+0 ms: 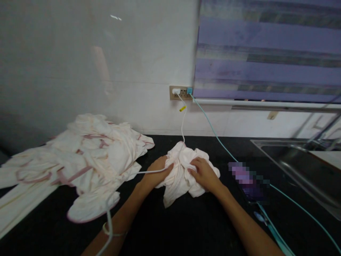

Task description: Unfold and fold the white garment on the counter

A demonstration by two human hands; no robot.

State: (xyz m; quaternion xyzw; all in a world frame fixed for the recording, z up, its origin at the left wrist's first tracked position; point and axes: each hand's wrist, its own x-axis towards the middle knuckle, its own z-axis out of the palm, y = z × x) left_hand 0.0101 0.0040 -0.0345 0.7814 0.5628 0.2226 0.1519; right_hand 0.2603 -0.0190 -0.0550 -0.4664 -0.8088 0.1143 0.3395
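Note:
A crumpled white cloth (181,179) lies bunched on the black counter in front of me, its folds gathered toward the middle. My left hand (159,170) grips its left side, with the thumb on top and the other fingers partly hidden by the fabric. On the opposite side, my right hand (204,174) has its fingers curled into the folds. A white cable (151,171) runs across my left hand near the wrist and over toward the cloth. What kind of item the bunched cloth is, I cannot make out.
To the left is a large heap of white fabric with pink trim (106,153). A phone (249,183) lies on the right beside a teal cable (215,133). Farther right is a metal sink (301,167). Both cables reach the wall outlet (183,94).

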